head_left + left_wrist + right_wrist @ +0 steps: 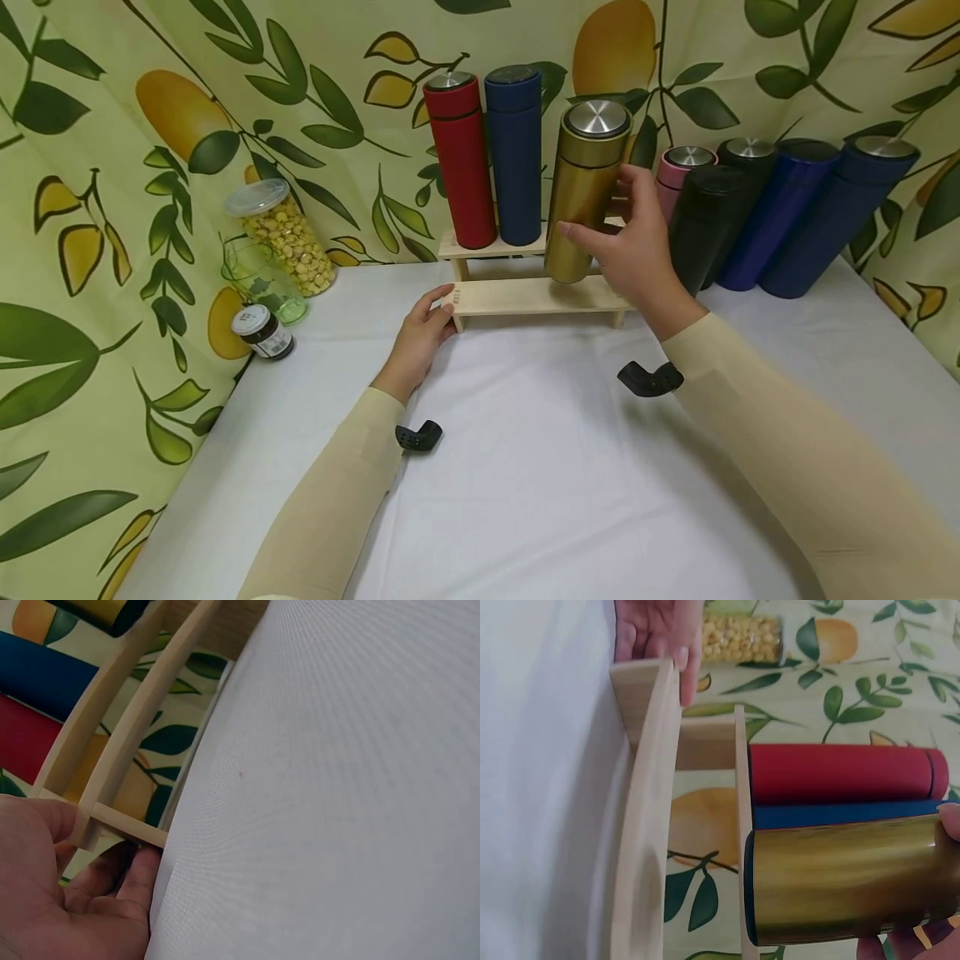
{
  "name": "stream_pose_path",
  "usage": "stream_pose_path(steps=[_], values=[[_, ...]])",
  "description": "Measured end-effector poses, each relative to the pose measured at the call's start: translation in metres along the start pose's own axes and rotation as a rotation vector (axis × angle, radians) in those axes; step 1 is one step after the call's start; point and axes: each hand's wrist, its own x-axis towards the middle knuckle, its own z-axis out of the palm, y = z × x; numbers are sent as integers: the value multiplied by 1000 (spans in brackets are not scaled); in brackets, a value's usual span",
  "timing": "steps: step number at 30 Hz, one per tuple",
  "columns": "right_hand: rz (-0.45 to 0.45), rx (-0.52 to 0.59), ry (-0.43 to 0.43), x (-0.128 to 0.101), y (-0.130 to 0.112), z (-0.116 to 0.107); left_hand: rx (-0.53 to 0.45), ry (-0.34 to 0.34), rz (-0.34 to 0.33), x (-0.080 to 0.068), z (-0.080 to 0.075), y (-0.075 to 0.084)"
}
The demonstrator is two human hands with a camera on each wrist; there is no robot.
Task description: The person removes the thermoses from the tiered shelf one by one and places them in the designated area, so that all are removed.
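My right hand [637, 250] grips a gold thermos bottle [585, 200] with a silver lid, thumb on its near side. The bottle is nearly upright, its base in front of the upper step of a two-step wooden rack [525, 297]. Whether the base touches the rack I cannot tell. My left hand [420, 337] holds the rack's front left corner; in the left wrist view the thumb and fingers [139, 877] lie about the board's end. On the upper step stand a red bottle [840, 774] and a blue bottle [514, 158], side by side.
Right of the rack stand a pink bottle [678, 171], a black bottle [701, 221] and several dark or blue ones. At the left are a clear jar of yellow pieces [288, 242], a green glass [266, 279] and a small dark jar [264, 333]. Patterned curtain surrounds the white table [525, 458].
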Motion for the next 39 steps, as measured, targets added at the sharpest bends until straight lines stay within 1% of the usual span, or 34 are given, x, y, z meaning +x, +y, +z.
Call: stream_pose_path(steps=[3,7,16,21,24,29,35,39], values=[[-11,27,-3,-10,0,-4,5,2,-1,-1,0,1],[-13,35,-5,-22,2,-11,9,5,-4,-2,1,2],[3,-29,7,-47,15,-36,15,5,-6,-1,1,1],[16,-30,17,-57,19,-53,8,0,-2,0,0,0],[23,-37,28,-61,21,-62,3,-3,0,0,0,0],[42,-83,62,-66,24,-77,1,-5,3,0,0,0],[53,-135,124,-63,21,-95,4,-2,0,0,0,0],[83,-147,162,-60,14,-106,11,2,-3,0,-1,0]])
